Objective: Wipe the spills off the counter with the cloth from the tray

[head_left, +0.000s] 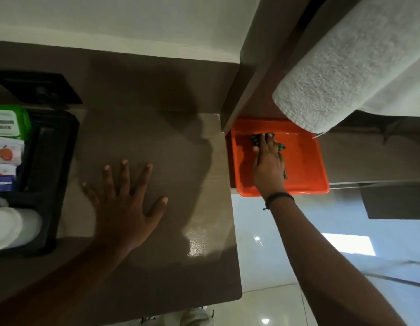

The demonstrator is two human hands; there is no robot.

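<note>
An orange tray [305,161] sits on a lower shelf to the right of the brown counter [157,142]. A dark green patterned cloth [258,138] lies in the tray, mostly covered by my right hand [268,164], whose fingers rest flat on it. I cannot tell whether the fingers grip it. My left hand [127,203] lies flat on the counter with fingers spread, holding nothing. A wet, glossy patch [198,241] shines near the counter's right front edge.
A black tray [51,161] at the counter's left holds tea packets, a green-lidded box [9,121] and white cups. A grey towel [345,74] hangs above the orange tray. A brown vertical panel [249,74] separates counter and shelf. Glossy floor lies below right.
</note>
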